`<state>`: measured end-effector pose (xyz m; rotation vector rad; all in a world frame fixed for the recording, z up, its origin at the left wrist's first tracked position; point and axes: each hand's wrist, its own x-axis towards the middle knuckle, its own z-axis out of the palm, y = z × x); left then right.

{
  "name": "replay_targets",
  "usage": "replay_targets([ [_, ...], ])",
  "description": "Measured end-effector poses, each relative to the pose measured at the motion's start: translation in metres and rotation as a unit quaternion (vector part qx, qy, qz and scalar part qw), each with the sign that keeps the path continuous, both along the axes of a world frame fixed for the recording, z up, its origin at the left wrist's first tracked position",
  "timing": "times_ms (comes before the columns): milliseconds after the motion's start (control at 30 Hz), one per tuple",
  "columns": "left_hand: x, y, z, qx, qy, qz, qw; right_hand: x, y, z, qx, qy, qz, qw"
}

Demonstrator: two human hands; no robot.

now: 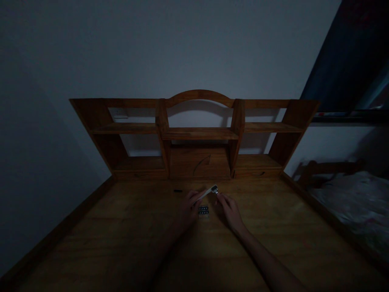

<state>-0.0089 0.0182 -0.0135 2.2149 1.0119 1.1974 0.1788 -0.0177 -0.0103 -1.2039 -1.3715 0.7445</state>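
Note:
Held at a slant in my left hand [191,205] is a slim white handle [206,192] with a dark head at its upper right end; the dim light hides its exact kind. My right hand [227,207] is closed, its fingertips pinching a small shiny piece [216,191] at that dark head. Whether the piece is joined to the head, I cannot tell. Just below, between my hands, a small clear pack [203,211] with two rows of dark pieces lies on the wooden desktop [146,231].
A small black bar [178,190] lies on the desktop left of my hands. Behind stands a wooden shelf unit [199,133] against the wall, with a panel [185,162] in its middle. A raised wooden edge borders each side. Bedding [358,198] is at the right.

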Motion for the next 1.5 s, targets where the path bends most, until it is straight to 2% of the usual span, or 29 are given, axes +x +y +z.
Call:
replay_targets([
  [267, 0.000, 0.003, -0.004, 0.032, -0.007, 0.027, 0.999, 0.001, -0.001, 0.003, 0.009, 0.009, -0.031, 0.999],
  [500, 0.001, 0.004, -0.004, 0.045, -0.003, 0.023, 0.999, -0.001, -0.002, 0.004, 0.004, 0.005, -0.001, 1.000],
  [767, 0.000, 0.001, -0.003, 0.025, 0.005, 0.019, 0.999, -0.001, -0.001, 0.003, 0.006, 0.007, -0.015, 1.000],
  [967, -0.001, 0.001, -0.003, 0.009, 0.020, 0.022, 1.000, -0.003, -0.001, 0.001, 0.005, 0.006, 0.011, 1.000],
  [1100, -0.003, 0.001, -0.001, 0.019, 0.035, 0.022, 0.999, -0.002, -0.001, 0.003, 0.014, 0.025, -0.007, 1.000],
  [1233, -0.005, 0.000, 0.002, 0.032, 0.060, -0.007, 0.998, 0.004, 0.001, 0.005, 0.030, 0.092, -0.028, 0.995],
  [1333, -0.005, -0.002, 0.003, 0.035, 0.074, -0.020, 0.996, 0.009, 0.005, 0.002, -0.010, 0.195, -0.020, 0.981],
  [1433, -0.004, -0.002, 0.004, 0.047, 0.072, -0.028, 0.996, 0.012, 0.013, -0.005, -0.105, 0.322, 0.039, 0.940],
  [1500, -0.003, -0.002, 0.004, 0.061, 0.073, -0.032, 0.995, 0.014, 0.017, -0.009, -0.138, 0.384, 0.084, 0.909],
])
